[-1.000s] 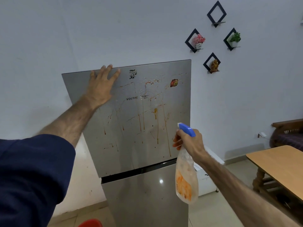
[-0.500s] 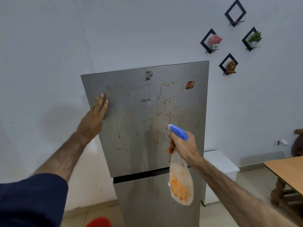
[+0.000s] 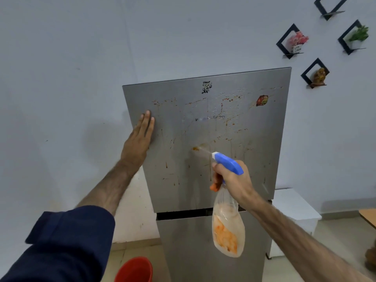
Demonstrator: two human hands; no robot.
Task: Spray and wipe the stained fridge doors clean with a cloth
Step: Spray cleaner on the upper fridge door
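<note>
1. Steel upper fridge door (image 3: 234,123), flat and brown-streaked, filled the frame's centre.
2. Left hand (image 3: 138,141) pressed flat, fingers straight, on its left edge.
3. Right hand (image 3: 232,180) gripped a clear spray bottle (image 3: 226,231) holding orange-tinted liquid, lower centre.

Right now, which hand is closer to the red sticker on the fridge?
The right hand. It holds the spray bottle below and a little left of the red sticker. The left hand rests flat on the door's far left edge, across the door from it.

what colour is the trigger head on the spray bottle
Blue, with a white nozzle tip, atop the spray bottle; the head view, the only one, shows it clearly.
</note>
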